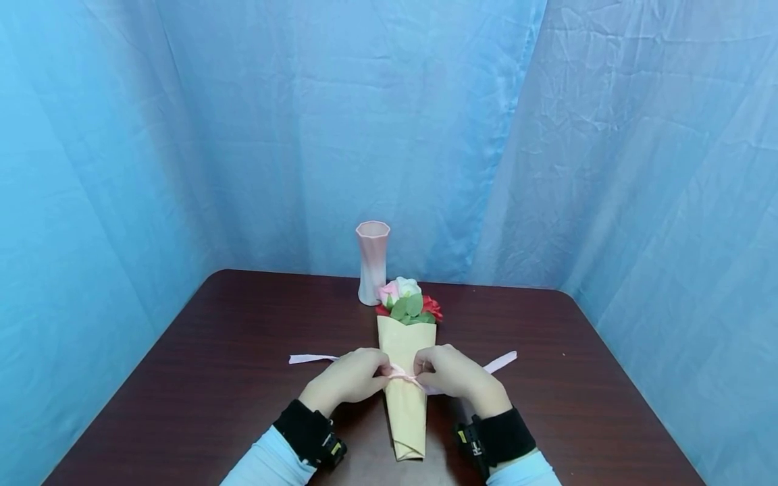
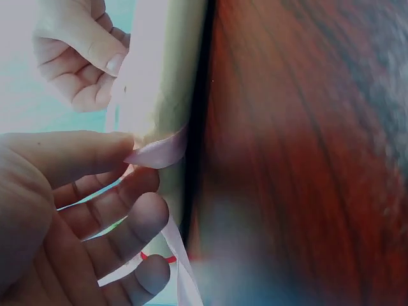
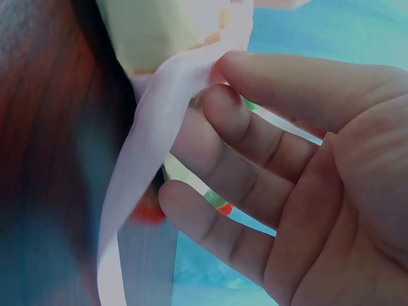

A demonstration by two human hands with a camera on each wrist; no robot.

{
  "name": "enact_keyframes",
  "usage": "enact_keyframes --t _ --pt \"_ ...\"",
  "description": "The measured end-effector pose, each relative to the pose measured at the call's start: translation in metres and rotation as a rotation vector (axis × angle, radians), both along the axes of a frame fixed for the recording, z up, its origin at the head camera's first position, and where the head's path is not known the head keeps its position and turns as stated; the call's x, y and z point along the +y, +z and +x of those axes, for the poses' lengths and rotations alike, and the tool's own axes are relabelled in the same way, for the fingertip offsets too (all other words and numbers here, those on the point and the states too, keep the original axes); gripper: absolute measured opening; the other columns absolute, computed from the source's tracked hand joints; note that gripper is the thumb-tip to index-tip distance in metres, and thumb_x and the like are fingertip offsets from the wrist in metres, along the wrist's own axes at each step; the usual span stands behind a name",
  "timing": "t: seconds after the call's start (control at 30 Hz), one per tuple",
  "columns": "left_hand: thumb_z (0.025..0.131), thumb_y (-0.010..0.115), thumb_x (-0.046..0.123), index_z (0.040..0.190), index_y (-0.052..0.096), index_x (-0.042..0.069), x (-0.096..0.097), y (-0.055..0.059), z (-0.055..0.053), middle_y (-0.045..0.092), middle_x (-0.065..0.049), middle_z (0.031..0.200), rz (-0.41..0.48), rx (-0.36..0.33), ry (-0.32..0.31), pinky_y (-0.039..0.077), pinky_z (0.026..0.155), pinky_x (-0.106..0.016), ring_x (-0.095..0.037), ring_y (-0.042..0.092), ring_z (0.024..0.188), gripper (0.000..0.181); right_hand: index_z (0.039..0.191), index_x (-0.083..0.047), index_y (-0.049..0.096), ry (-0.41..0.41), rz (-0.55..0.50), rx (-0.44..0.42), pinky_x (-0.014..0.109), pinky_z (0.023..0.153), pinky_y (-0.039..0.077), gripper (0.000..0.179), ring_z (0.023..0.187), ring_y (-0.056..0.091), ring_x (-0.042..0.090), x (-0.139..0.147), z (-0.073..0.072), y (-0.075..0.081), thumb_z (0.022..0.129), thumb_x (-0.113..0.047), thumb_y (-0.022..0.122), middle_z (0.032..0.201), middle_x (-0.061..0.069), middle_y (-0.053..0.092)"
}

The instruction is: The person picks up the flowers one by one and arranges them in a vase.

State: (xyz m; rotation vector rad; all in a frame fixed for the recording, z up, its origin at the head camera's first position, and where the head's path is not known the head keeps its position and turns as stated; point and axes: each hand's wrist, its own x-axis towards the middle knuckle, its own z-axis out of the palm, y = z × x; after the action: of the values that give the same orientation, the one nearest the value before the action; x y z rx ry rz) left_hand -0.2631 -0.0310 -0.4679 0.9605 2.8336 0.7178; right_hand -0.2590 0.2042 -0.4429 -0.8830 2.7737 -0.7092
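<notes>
A bouquet wrapped in cream paper (image 1: 406, 418) lies on the table between both hands, its flowers pointing away from me. Pink and white roses (image 1: 406, 287), red flowers (image 1: 431, 308) and green leaves (image 1: 408, 307) show above the paper. Around the middle of the wrap runs a pale pink ribbon (image 1: 401, 374). My left hand (image 1: 349, 378) pinches the ribbon (image 2: 162, 152) between thumb and forefinger at the left side of the wrap. On the right side, thumb and fingertips of my right hand (image 1: 458, 374) pinch it too; a long tail of ribbon (image 3: 150, 134) hangs off there.
Behind the flowers, a pink-and-white vase (image 1: 373, 263) stands upright near the far edge of the dark wooden table (image 1: 255, 324). Blue curtains (image 1: 365, 135) surround the table at the back and sides. Ribbon ends (image 1: 501, 362) stick out past each hand.
</notes>
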Motion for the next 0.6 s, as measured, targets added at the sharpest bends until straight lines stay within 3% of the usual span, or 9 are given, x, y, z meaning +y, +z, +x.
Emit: enact_keyframes --t 0.2,0.37,0.6 --pt "0.093 0.071 0.015 0.086 0.063 0.022 0.0047 0.0010 0.0015 0.054 0.012 0.079 0.025 0.016 -0.043 0.046 0.070 -0.025 -0.005 0.051 0.074 0.012 0.093 -0.016 0.071 0.023 -0.013 -0.060 0.027 0.056 0.046 0.008 0.058 0.051 0.007 -0.0045 0.0002 0.0002 0.093 -0.007 0.070 0.070 -0.006 0.062" --pt "0.093 0.070 0.014 0.085 0.063 0.022 0.0072 0.0011 0.0029 0.052 0.012 0.080 0.022 0.031 -0.068 0.045 0.070 -0.025 -0.005 0.049 0.075 0.014 0.089 -0.018 0.074 0.030 -0.009 -0.055 0.024 0.053 0.042 0.013 0.055 0.046 0.005 -0.0058 0.0005 -0.0007 0.095 -0.008 0.067 0.065 -0.009 0.057" --pt "0.097 0.068 0.014 0.085 0.063 0.021 0.0064 -0.0021 0.0006 0.056 0.012 0.075 0.112 -0.063 -0.081 0.046 0.066 -0.024 -0.005 0.052 0.069 0.014 0.084 -0.018 0.074 0.073 -0.074 -0.031 0.024 0.056 0.043 0.016 0.060 0.049 0.005 -0.0027 -0.0009 -0.0025 0.096 -0.010 0.068 0.069 -0.012 0.057"
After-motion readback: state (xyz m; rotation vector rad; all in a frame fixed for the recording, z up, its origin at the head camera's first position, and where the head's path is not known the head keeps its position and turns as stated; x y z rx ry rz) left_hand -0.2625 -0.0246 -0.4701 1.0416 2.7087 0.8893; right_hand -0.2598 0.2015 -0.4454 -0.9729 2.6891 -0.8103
